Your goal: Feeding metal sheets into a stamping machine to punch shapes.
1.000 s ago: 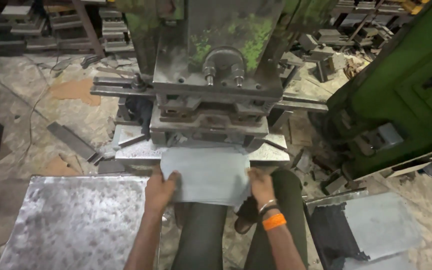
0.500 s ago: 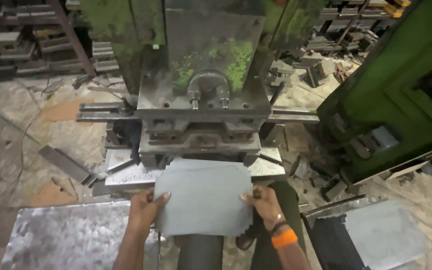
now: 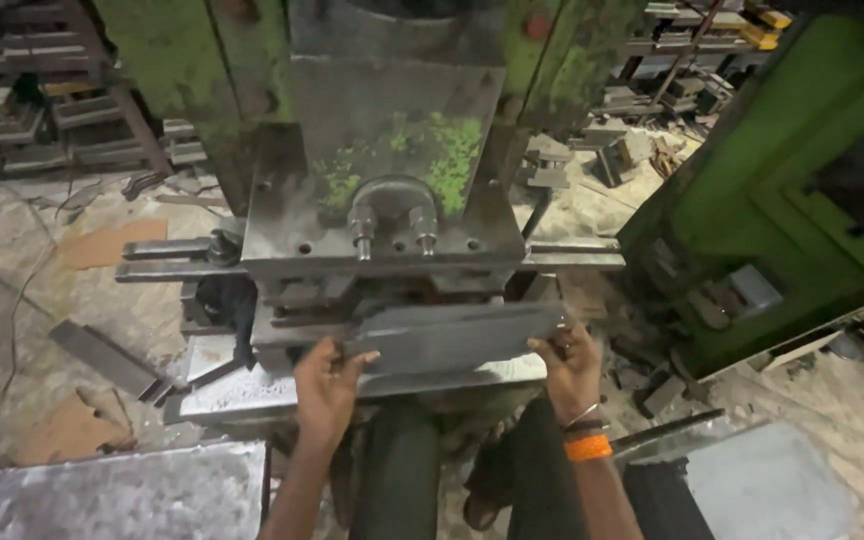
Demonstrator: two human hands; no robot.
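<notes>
Both of my hands hold a grey metal sheet at the mouth of a green press machine. My left hand grips the sheet's near left corner. My right hand, with an orange band at the wrist, grips its right edge. Most of the sheet lies inside the gap between the upper die block and the steel bed; only its near strip shows. My dark trouser legs are below the bed.
A stack of flat metal sheets lies at lower left, and another grey sheet at lower right. A second green machine stands to the right. Scrap pieces and metal bars litter the floor at left and behind.
The sheet has slid forward from in front of the bed into the press gap. Both hands moved forward with it, and the view tilted closer to the machine.
</notes>
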